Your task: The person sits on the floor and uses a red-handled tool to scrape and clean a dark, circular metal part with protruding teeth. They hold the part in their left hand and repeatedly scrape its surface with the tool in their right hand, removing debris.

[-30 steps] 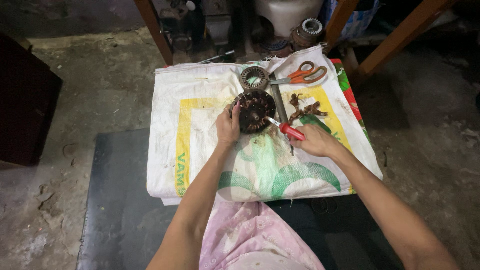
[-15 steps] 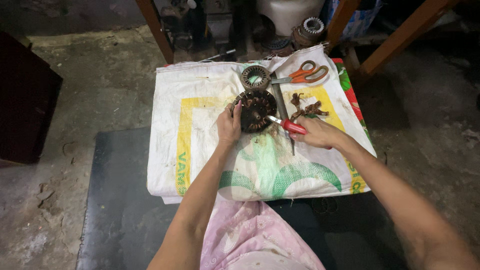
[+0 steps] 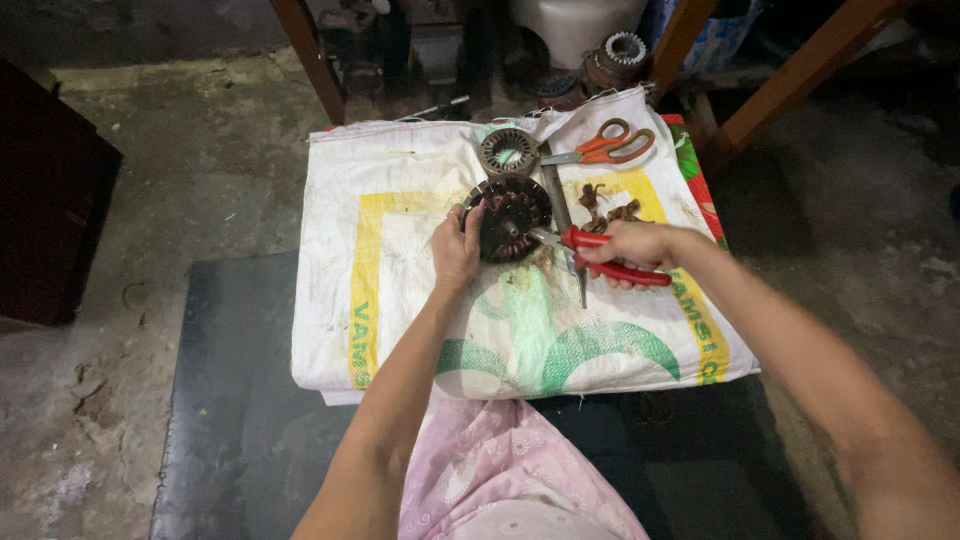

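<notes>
Your left hand point(image 3: 455, 245) is closed around the left rim of the dark round stator point(image 3: 512, 217), holding it tilted up on the white woven sack point(image 3: 400, 290) that covers the tabletop. Your right hand point(image 3: 630, 250) is clamped on the red-handled pliers point(image 3: 600, 255), whose nose points left and meets the stator's lower right edge, in among the copper-coloured windings.

Judging by this, you are in the middle of pulling wire out of the stator: the pliers look to be at or on a strand, though the pictures do not show whether the tips have actually bitten. A small heap of brownish wire scraps point(image 3: 605, 205) lies just beyond your right hand, which fits that reading.

The next move calls for a firm bite on one strand and a steady counter-hold from your left hand, so the stator does not turn or slide on the sack.

A second, smaller ring-shaped core point(image 3: 507, 152) sits just behind the stator, orange-handled scissors point(image 3: 605, 147) lie to its right, and a long metal tool point(image 3: 560, 215) lies between stator and scraps.
</notes>
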